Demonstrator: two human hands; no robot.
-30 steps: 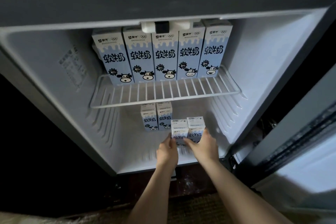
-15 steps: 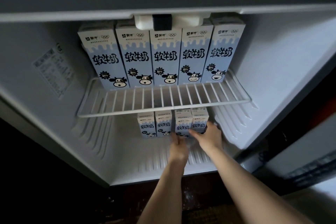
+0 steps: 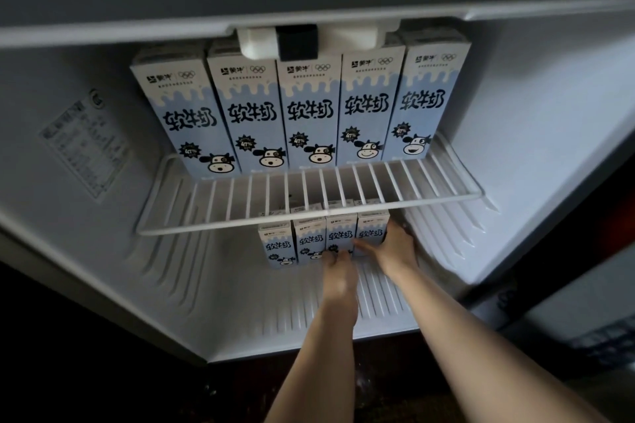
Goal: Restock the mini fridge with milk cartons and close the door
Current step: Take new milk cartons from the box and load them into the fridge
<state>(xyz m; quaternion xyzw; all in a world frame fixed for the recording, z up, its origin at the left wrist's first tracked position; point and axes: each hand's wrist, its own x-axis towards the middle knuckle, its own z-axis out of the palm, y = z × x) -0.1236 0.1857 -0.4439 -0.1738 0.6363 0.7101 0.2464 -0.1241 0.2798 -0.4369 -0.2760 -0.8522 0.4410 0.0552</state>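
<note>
our right hand (image 3: 395,251) is gripping the rightmost small blue-and-white cardboard milk carton (image 3: 371,233) at the back edge of the white fridge floor (image 3: 240,302) | left hand (image 3: 338,273) touching its neighbour (image 3: 340,235), curl untellable | uneven pushing is risking toppling both

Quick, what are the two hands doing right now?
Left hand: open, fingertips pressing the third small carton.
Right hand: holding the rightmost small carton, thumb in front, fingers round its side.

blue-white milk cartons (image 3: 311,117) (cow print), white shelf (image 3: 309,196)
</note>
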